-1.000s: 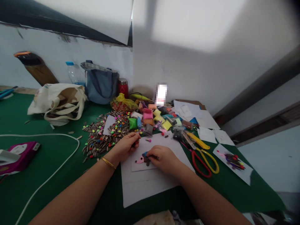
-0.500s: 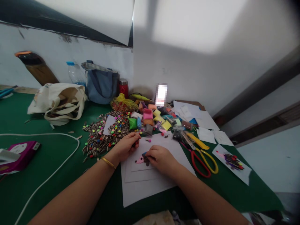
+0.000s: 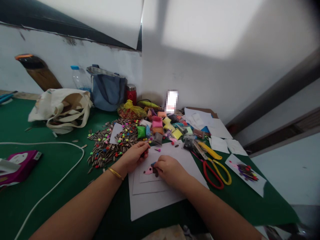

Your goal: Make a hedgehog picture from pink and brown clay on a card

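Note:
A small clay animal figure (image 3: 148, 171), with a pink pointed face, dark dots and a blue and brown body, lies on a white card (image 3: 145, 179). My right hand (image 3: 171, 170) is closed at the figure's body, fingertips pinched against it, hiding most of that part. Whatever sits between those fingertips is too small to make out. Just left of the card, my left hand (image 3: 136, 156) is curled shut with thumb and forefinger together; something dark shows in its palm, unclear. Under the card lie larger white sheets (image 3: 143, 206). A pink bead (image 3: 159, 150) rests above the figure.
Striped sunflower seeds (image 3: 102, 155) with coloured beads are heaped at left. Coloured clay packets (image 3: 157, 121) lie behind the sheets. Scissors (image 3: 212, 175) and a yellow cutter (image 3: 210, 150) lie right, near a card with a seed-covered animal (image 3: 258, 185). A white cable (image 3: 63, 180) curves at left.
The view has shifted very slightly. Both hands keep their positions, the right still at the clay figure.

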A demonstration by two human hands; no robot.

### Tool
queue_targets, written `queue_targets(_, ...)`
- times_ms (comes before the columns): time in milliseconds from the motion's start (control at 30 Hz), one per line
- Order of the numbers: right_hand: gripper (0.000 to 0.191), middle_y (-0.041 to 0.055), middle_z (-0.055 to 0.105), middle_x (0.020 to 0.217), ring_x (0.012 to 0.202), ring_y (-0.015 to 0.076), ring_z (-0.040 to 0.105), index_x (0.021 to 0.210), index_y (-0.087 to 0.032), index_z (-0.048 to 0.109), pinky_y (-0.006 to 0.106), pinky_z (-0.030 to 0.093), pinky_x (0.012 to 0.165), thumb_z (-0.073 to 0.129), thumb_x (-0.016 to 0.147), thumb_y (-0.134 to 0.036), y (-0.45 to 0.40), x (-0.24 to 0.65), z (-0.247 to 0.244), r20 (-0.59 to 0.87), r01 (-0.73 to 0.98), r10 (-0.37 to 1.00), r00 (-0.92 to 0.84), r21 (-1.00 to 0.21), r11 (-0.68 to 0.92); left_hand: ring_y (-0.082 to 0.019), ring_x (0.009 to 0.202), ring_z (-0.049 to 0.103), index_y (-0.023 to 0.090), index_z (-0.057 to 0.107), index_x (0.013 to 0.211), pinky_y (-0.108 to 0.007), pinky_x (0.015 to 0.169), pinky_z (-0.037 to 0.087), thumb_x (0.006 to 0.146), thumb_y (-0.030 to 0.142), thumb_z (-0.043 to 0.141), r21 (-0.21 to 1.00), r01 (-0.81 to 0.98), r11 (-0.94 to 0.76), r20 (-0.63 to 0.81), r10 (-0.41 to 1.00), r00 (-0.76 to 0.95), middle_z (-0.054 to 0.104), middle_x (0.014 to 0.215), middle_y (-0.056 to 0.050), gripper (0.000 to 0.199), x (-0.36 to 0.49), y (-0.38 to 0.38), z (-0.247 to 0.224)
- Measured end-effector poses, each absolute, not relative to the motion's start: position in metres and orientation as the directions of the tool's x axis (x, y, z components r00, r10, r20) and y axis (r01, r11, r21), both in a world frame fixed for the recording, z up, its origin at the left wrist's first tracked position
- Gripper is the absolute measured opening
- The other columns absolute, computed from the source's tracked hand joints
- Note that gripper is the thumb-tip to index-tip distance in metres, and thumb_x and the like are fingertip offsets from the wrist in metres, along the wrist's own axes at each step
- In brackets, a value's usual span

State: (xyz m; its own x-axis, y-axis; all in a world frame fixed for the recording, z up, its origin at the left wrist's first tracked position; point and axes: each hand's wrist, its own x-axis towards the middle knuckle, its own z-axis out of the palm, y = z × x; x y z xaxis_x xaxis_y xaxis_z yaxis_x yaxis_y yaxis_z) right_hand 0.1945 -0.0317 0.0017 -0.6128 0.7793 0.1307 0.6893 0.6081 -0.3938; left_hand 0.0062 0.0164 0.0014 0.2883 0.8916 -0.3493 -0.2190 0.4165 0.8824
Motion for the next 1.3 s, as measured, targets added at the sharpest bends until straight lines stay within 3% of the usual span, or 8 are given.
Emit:
queue_targets(167, 0.019, 0.006, 0.065, 0.09, 0.082, 0.0166, 0.059, 0.096, -0.019, 0.073, 0.027, 0.045, 0.077, 0.057, 0.086, -0.016, -0.033, 0.196, 0.007, 0.155, 0.682, 0.783, -0.603, -0.409, 0.606, -0.005, 0.048, 0.046, 0.018, 0.057, 0.083, -0.012, 0.036, 0.026, 0.078, 0.04, 0.069, 0.884, -0.23, 0.407, -0.337, 0.895, 0.291, 0.049, 0.064, 0.004, 0.026, 0.005, 0.016, -0.001)
queue_targets(400, 0.021, 0.0058, 0.063, 0.089, 0.08, 0.0171, 0.058, 0.104, -0.02, 0.069, 0.028, 0.046, 0.074, 0.054, 0.089, -0.021, -0.029, 0.201, 0.012, 0.352, 0.646, 0.843, -0.408, -0.541, 0.538, -0.004, 0.05, 0.047, 0.017, 0.06, 0.086, -0.012, 0.037, 0.024, 0.08, 0.043, 0.066, 0.87, -0.258, 0.42, -0.337, 0.889, 0.31, 0.05, 0.068, 0.003, 0.027, 0.005, 0.013, 0.005)
queue_targets(567, 0.028, 0.0043, 0.06, 0.089, 0.079, 0.0168, 0.056, 0.117, -0.021, 0.063, 0.028, 0.046, 0.072, 0.057, 0.09, -0.024, -0.024, 0.194, 0.014, 0.411, 0.589, 0.85, -0.329, -0.614, 0.525, -0.005, 0.053, 0.046, 0.016, 0.063, 0.088, -0.013, 0.045, 0.033, 0.081, 0.042, 0.065, 0.848, -0.247, 0.469, -0.372, 0.858, 0.354, 0.051, 0.068, 0.002, 0.027, 0.011, 0.003, 0.016)
queue_targets(700, 0.018, 0.0037, 0.06, 0.09, 0.085, 0.018, 0.056, 0.103, -0.022, 0.067, 0.029, 0.045, 0.074, 0.063, 0.086, -0.023, -0.023, 0.188, 0.015, 0.441, 0.551, 0.843, -0.306, -0.641, 0.535, -0.006, 0.052, 0.043, 0.018, 0.062, 0.09, -0.015, 0.045, 0.034, 0.079, 0.046, 0.067, 0.849, -0.205, 0.487, -0.367, 0.822, 0.435, 0.05, 0.067, 0.004, 0.031, 0.02, -0.008, 0.018)
queue_targets(900, 0.003, 0.0003, 0.056, 0.079, 0.076, 0.0155, 0.053, 0.081, -0.02, 0.063, 0.027, 0.043, 0.069, 0.063, 0.082, -0.018, -0.023, 0.185, 0.01, 0.442, 0.445, 0.873, -0.207, -0.752, 0.486, -0.006, 0.049, 0.039, 0.017, 0.062, 0.089, -0.016, 0.041, 0.029, 0.081, 0.051, 0.063, 0.868, -0.191, 0.458, -0.316, 0.807, 0.499, 0.045, 0.063, 0.004, 0.035, 0.026, -0.013, 0.018)
queue_targets(1000, 0.002, 0.0017, 0.062, 0.088, 0.077, 0.0147, 0.056, 0.083, -0.02, 0.059, 0.027, 0.045, 0.069, 0.061, 0.084, -0.021, -0.02, 0.186, 0.005, 0.399, 0.328, 0.91, -0.116, -0.849, 0.414, -0.005, 0.054, 0.044, 0.017, 0.063, 0.093, -0.014, 0.045, 0.033, 0.081, 0.046, 0.064, 0.868, -0.214, 0.448, -0.343, 0.853, 0.394, 0.048, 0.069, 0.003, 0.031, 0.021, -0.008, 0.02)
queue_targets(1100, 0.006, 0.0033, 0.066, 0.094, 0.077, 0.0148, 0.062, 0.093, -0.02, 0.057, 0.027, 0.048, 0.067, 0.054, 0.088, -0.024, -0.016, 0.191, 0.002, 0.281, 0.21, 0.955, -0.092, -0.932, 0.295, -0.004, 0.053, 0.045, 0.015, 0.064, 0.093, -0.012, 0.04, 0.026, 0.083, 0.043, 0.061, 0.873, -0.251, 0.418, -0.333, 0.887, 0.321, 0.048, 0.07, 0.002, 0.03, 0.013, 0.001, 0.02)
queue_targets(1300, 0.027, 0.0049, 0.069, 0.095, 0.088, 0.0179, 0.063, 0.106, -0.022, 0.068, 0.032, 0.049, 0.08, 0.05, 0.087, -0.016, -0.012, 0.201, 0.005, 0.293, 0.485, 0.893, -0.342, -0.759, 0.435, -0.004, 0.048, 0.045, 0.015, 0.061, 0.091, -0.011, 0.035, 0.02, 0.085, 0.037, 0.059, 0.855, -0.309, 0.416, -0.363, 0.907, 0.214, 0.048, 0.068, 0.003, 0.023, 0.004, 0.013, 0.01)
